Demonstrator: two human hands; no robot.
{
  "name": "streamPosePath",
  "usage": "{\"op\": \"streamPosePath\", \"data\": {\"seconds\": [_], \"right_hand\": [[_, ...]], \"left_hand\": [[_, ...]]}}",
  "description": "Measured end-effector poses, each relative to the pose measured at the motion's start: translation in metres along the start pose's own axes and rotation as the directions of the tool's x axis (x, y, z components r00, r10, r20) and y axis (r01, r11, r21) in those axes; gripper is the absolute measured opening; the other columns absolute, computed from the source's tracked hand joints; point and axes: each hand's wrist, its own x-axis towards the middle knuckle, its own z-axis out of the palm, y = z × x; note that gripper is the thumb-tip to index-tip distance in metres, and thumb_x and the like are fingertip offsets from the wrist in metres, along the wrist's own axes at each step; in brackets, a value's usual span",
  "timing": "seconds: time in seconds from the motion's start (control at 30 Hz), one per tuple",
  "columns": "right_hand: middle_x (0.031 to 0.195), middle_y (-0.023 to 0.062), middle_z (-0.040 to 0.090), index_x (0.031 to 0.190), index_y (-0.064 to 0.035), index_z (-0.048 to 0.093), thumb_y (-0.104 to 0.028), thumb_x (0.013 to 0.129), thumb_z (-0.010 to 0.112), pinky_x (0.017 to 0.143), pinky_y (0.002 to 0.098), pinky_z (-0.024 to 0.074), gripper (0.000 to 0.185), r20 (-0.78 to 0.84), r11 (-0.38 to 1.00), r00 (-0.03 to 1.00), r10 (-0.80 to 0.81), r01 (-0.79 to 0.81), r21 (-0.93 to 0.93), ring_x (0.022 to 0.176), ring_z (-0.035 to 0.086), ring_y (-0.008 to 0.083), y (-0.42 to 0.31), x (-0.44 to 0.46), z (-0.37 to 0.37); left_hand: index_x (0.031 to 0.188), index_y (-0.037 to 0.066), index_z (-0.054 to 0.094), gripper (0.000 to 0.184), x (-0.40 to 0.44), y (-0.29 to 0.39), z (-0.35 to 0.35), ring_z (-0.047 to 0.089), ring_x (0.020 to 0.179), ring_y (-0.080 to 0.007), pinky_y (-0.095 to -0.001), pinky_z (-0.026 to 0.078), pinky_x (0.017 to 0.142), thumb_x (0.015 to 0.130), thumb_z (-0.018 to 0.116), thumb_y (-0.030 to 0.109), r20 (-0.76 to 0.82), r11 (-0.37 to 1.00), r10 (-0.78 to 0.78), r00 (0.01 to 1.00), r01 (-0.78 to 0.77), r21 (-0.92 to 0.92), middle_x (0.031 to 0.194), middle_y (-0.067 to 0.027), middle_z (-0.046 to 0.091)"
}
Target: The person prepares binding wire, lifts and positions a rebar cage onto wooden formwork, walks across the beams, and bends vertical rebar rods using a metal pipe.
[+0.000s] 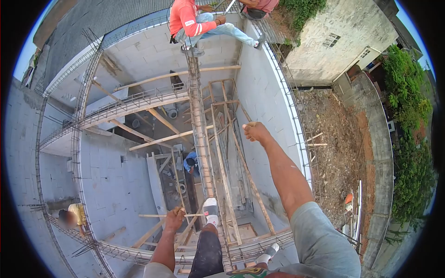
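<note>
My right hand is stretched forward in the air with its fingers curled in and nothing visible in them. It lies in line with the grey block wall, apart from it. My left hand is lower, closed in a loose fist. A thin timber strip passes behind it in the view; I see no grip on it. One of my feet is on a long narrow beam with steel bars and timber sides. My other foot is by the near crossbeam with its rebar.
A person in a red shirt sits at the beam's far end. Below are a person in blue, timber props and buckets. A person in yellow is at the left wall. Rubble ground lies right.
</note>
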Motion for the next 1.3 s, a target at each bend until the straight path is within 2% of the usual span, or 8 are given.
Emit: {"op": "streamPosePath", "data": {"seconds": [0.17, 0.27, 0.37, 0.77, 0.93, 1.07, 1.17, 1.3], "right_hand": [[0.082, 0.0066, 0.061, 0.101, -0.0021, 0.06, -0.032, 0.085, 0.059, 0.059, 0.0276, 0.0473, 0.034, 0.01, 0.999, 1.0, 0.013, -0.013, 0.044, 0.069, 0.058, 0.0146, -0.019, 0.01, 0.003], [0.065, 0.0043, 0.054, 0.086, 0.0008, 0.059, -0.025, 0.088, 0.058, 0.043, 0.0277, 0.0354, 0.026, -0.072, 0.995, 0.997, -0.022, 0.029, 0.096, 0.052, 0.048, 0.0122, -0.034, 0.016, 0.009], [0.077, 0.0066, 0.06, 0.096, -0.0014, 0.06, -0.032, 0.085, 0.059, 0.056, 0.0276, 0.0473, 0.032, -0.01, 0.998, 1.0, -0.025, 0.026, 0.059, 0.065, 0.057, 0.0148, -0.046, 0.026, 0.004], [0.082, 0.0083, 0.06, 0.099, 0.001, 0.059, -0.032, 0.087, 0.057, 0.057, 0.0289, 0.05, 0.036, -0.168, 0.994, 0.982, -0.082, 0.092, 0.053, 0.066, 0.058, 0.0157, -0.079, 0.046, 0.002], [0.084, 0.0097, 0.061, 0.1, 0.0018, 0.06, -0.032, 0.086, 0.058, 0.057, 0.0281, 0.0498, 0.037, -0.21, 0.99, 0.972, -0.101, 0.078, -0.115, 0.068, 0.059, 0.0156, -0.076, 0.056, 0.0], [0.088, 0.0141, 0.063, 0.1, 0.0022, 0.061, -0.031, 0.084, 0.06, 0.064, 0.0321, 0.0513, 0.037, -0.293, 0.92, 0.921, -0.254, 0.137, -0.368, 0.073, 0.062, 0.0207, -0.067, 0.076, -0.007], [0.088, 0.0183, 0.064, 0.103, 0.0018, 0.06, -0.028, 0.081, 0.062, 0.074, 0.0387, 0.0505, 0.037, -0.394, 0.718, 0.769, -0.504, 0.119, -0.686, 0.081, 0.063, 0.0291, -0.072, 0.075, -0.007], [0.107, 0.021, 0.057, 0.116, -0.0005, 0.051, -0.025, 0.076, 0.066, 0.086, 0.0436, 0.0456, 0.049, -0.391, 0.654, 0.759, -0.52, 0.059, -0.754, 0.102, 0.055, 0.0371, -0.095, 0.069, -0.013]], "left_hand": [[0.082, 0.003, 0.064, 0.028, 0.005, -0.02, 0.006, 0.06, 0.07, -0.0267, -0.0368, 0.045, 0.066, 0.085, 0.052, 0.028, -0.011, 0.998, 0.017, 1.0, -0.018, -0.063, 0.075, -0.0141, 0.061], [0.081, 0.002, 0.064, 0.028, 0.008, -0.023, 0.003, 0.06, 0.071, -0.0285, -0.0379, 0.045, 0.067, 0.085, 0.052, 0.027, -0.022, 0.999, 0.014, 1.0, -0.015, -0.035, 0.075, -0.0148, 0.061], [0.079, 0.002, 0.064, 0.028, 0.011, -0.029, 0.001, 0.06, 0.072, -0.0303, -0.0387, 0.045, 0.067, 0.085, 0.052, 0.027, -0.032, 0.998, 0.022, 0.999, -0.024, -0.064, 0.075, -0.0151, 0.061], [0.085, 0.002, 0.061, 0.028, 0.035, -0.008, -0.006, 0.059, 0.065, -0.0303, -0.039, 0.044, 0.062, 0.087, 0.05, 0.028, -0.004, 0.996, 0.048, 0.999, -0.048, -0.07, 0.068, -0.0146, 0.06], [0.088, 0.0, 0.063, 0.034, 0.035, 0.022, -0.013, 0.055, 0.063, -0.0118, -0.0268, 0.044, 0.06, 0.087, 0.052, 0.033, 0.037, 0.992, -0.024, 0.999, 0.028, -0.126, 0.068, -0.0037, 0.06], [0.091, 0.001, 0.063, 0.035, 0.042, 0.008, -0.011, 0.057, 0.066, -0.0127, -0.027, 0.045, 0.061, 0.087, 0.052, 0.035, 0.062, 0.997, -0.022, 0.998, 0.027, -0.072, 0.07, -0.0046, 0.062], [0.092, 0.001, 0.063, 0.036, 0.043, -0.002, -0.01, 0.058, 0.067, -0.0133, -0.0273, 0.045, 0.062, 0.087, 0.052, 0.036, 0.058, 0.997, -0.004, 0.998, 0.009, -0.081, 0.071, -0.0056, 0.063], [0.092, 0.001, 0.063, 0.037, 0.043, -0.011, -0.01, 0.059, 0.068, -0.0142, -0.0278, 0.046, 0.064, 0.087, 0.053, 0.036, 0.047, 0.995, 0.026, 0.999, -0.021, -0.093, 0.072, -0.0069, 0.063]]}}
